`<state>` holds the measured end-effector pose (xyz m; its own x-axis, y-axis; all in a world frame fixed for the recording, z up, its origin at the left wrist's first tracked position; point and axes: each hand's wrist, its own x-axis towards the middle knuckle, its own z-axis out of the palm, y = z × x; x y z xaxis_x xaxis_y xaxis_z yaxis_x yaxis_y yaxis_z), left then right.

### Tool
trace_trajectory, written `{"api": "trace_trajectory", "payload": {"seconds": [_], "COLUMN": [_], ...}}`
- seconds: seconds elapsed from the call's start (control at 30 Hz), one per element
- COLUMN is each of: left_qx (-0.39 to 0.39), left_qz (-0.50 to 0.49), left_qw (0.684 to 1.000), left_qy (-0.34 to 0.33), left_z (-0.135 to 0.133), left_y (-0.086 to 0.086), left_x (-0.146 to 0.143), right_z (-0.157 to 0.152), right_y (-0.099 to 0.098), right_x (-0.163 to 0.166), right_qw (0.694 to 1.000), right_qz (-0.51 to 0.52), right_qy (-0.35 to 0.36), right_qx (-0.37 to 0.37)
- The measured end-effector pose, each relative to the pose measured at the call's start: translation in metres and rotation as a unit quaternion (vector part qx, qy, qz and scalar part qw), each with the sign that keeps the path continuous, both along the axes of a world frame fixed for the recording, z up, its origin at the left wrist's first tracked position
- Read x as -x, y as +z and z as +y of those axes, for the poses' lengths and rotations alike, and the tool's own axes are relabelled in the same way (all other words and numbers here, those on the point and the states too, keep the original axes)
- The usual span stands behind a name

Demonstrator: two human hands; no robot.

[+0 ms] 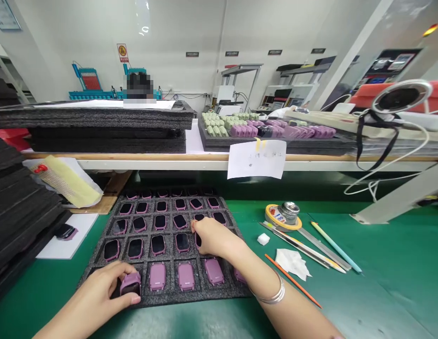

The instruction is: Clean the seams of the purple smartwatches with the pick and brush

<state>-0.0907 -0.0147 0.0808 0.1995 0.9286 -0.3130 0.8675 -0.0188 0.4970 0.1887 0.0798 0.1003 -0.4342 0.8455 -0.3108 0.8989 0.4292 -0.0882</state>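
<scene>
A black foam tray (158, 297) lies on the green bench, its cells holding rows of purple smartwatch bodies without straps. In the front row several show their plain purple backs, such as one watch back (157, 276); behind them the dark screens face up. My left hand (106, 287) grips a purple smartwatch (130, 284) between thumb and fingers at the tray's front left corner, tilted with its dark screen towards me. Over the right part of the tray, my right hand (212, 237) has its fingers closed on another smartwatch (198, 240), mostly hidden beneath them.
Right of the tray lie a yellow tape roll (275, 217), a metal-capped jar (290, 212), tweezers, an orange stick (293, 280), a pen (335, 246) and white tissue (293, 263). One watch (65, 231) rests on white card at left. Foam stacks and a shelf (162, 165) stand behind.
</scene>
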Motion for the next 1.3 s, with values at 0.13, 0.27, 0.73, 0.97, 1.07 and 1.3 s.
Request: {"api": "trace_trajectory", "payload": {"seconds": [0.13, 0.27, 0.73, 0.97, 1.07, 1.3], "left_qx": [-0.027, -0.062, 0.213, 0.24, 0.222, 0.287], "left_qz": [-0.082, -0.309, -0.71, -0.698, -0.699, -0.689], "left_qw": [0.996, 0.949, 0.628, 0.661, 0.669, 0.662], "left_qy": [-0.021, 0.001, 0.238, 0.133, 0.121, 0.068], "left_z": [0.005, 0.004, 0.039, 0.034, 0.032, 0.025], "left_y": [0.031, 0.064, 0.039, 0.027, 0.027, 0.039], "left_x": [-0.016, -0.039, -0.103, -0.109, -0.109, -0.099], "right_z": [-0.003, -0.007, -0.067, -0.067, -0.059, -0.05], "right_y": [-0.006, -0.013, 0.03, 0.02, 0.01, 0.002], "right_x": [-0.008, -0.012, -0.015, -0.002, 0.003, 0.008], "right_qw": [1.0, 0.999, 0.879, 0.886, 0.879, 0.826], "right_qz": [0.016, 0.037, 0.328, 0.382, 0.394, 0.531], "right_qy": [0.0, 0.02, 0.111, 0.085, 0.1, 0.106], "right_qx": [-0.007, -0.026, -0.328, -0.247, -0.249, -0.155]}}
